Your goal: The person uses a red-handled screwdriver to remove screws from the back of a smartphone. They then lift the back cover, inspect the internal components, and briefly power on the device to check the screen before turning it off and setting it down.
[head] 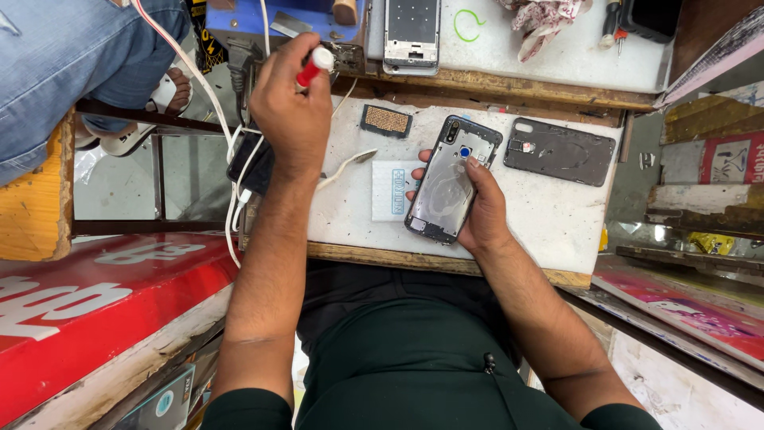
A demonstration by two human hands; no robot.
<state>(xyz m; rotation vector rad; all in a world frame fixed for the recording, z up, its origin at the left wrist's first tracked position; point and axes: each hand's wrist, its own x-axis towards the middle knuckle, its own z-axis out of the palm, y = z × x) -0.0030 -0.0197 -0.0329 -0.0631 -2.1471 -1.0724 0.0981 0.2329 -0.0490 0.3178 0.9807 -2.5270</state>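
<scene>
**A:** What is the person holding?

**B:** The right hand (481, 211) cradles an opened smartphone (447, 187) from beneath. The fingers curl round its far edge and the thumb rests near the camera end. The phone is tilted, just above the white work board (557, 215), and its inner frame faces up. Its dark back cover (561, 151) lies apart on the board, to the right.

**A:** And the other hand?

**B:** The left hand (290, 103) is closed round a red-handled tool (314, 67) with a white cap. It is raised over the far left corner of the board, well apart from the phone. The tool is probably a small screwdriver, but the hand hides the tip.

**A:** So which step is this?

**B:** It looks like a pause between strokes. The phone is already open and steadied, while the tool is gripped but not on it.

**A:** What would bringing the tool to the phone call for?

**B:** The left hand would have to come across to the right, and the hidden tip would have to be set on one small spot of the frame. The right hand would need to keep the phone from rocking.

**A:** What else is on the board?

**B:** A small brown mesh piece (386, 120) lies beyond the phone and a white card (390, 191) lies just beside it. A white cable (215, 103) trails down the left edge. On the farther shelf sit a second phone frame (411, 32) and a crumpled cloth (541, 20).
</scene>
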